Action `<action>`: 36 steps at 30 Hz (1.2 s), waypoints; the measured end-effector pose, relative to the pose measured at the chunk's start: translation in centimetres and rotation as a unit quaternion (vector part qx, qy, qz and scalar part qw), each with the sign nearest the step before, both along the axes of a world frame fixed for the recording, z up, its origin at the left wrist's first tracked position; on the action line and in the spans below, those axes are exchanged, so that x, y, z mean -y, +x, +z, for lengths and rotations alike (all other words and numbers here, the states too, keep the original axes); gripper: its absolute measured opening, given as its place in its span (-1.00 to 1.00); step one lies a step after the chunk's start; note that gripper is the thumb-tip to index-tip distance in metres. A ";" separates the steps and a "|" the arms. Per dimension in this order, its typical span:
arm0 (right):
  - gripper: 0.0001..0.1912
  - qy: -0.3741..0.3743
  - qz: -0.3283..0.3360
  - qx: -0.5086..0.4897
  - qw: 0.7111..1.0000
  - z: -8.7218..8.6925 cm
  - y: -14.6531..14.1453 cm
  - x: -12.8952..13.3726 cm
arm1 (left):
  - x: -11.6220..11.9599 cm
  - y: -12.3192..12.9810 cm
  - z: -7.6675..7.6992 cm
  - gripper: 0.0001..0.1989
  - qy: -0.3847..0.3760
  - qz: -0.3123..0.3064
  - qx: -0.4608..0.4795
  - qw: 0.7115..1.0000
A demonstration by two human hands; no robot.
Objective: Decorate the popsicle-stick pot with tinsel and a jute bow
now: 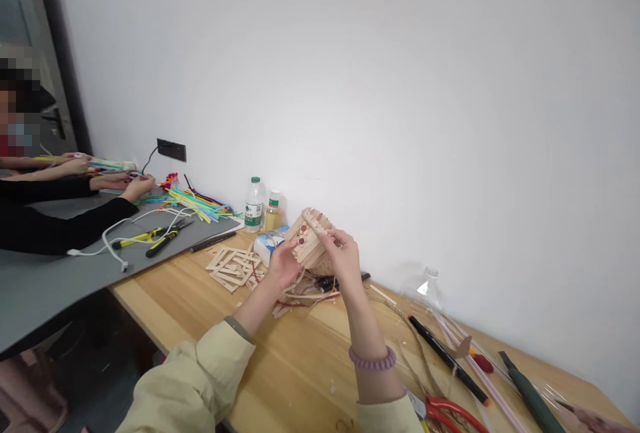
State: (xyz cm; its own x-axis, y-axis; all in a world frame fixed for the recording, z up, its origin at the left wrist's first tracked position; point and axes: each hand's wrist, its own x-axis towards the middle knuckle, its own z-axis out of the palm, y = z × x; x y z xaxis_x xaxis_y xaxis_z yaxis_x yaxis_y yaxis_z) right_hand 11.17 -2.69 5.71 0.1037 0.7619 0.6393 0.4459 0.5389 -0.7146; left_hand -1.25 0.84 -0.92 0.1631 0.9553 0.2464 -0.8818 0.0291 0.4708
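A small craft piece made of wooden craft sticks [311,246] is raised above the table, tilted, with dark round dots and a twine-like band on its face. My left hand [283,266] grips its lower left side. On the right side, my right hand [345,258] has its fingers closed on the piece near the band; some fingertips are hidden behind it. Below and to the left lies a pile of loose wooden sticks [233,267]. Cords and a dark marker [327,283] lie beneath the hands.
Two bottles, one clear with a green cap [254,206], stand by the wall. Red-handled pliers [445,413], a black marker [447,359] and twine lie at right. On the grey mat [55,286], yellow-handled pliers [165,241] and pipe cleaners [200,205] lie near co-workers' hands.
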 end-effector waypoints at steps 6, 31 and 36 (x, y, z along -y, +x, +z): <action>-0.74 0.018 -0.049 0.062 0.997 0.1 -1.8 -0.1 | -0.2 -1.0 0.5 -0.73 -0.034 0.031 0.033 0.998; -0.49 0.173 -0.140 0.352 0.909 -2.5 -5.0 1.2 | -0.7 -1.5 0.0 -0.40 -0.019 -0.002 0.066 0.998; -0.45 0.171 -0.123 0.369 0.905 -2.5 -5.1 1.0 | -0.7 -1.4 0.0 -0.41 -0.012 -0.032 0.058 0.998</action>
State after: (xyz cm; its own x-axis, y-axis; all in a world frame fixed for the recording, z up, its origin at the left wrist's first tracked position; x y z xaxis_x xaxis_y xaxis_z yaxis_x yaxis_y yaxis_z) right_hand 6.10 -3.71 3.20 -0.3084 0.5186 0.7974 0.8701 0.4926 0.0162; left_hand -2.66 1.50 -0.91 0.1957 0.9500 0.2435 -0.9260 0.0973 0.3648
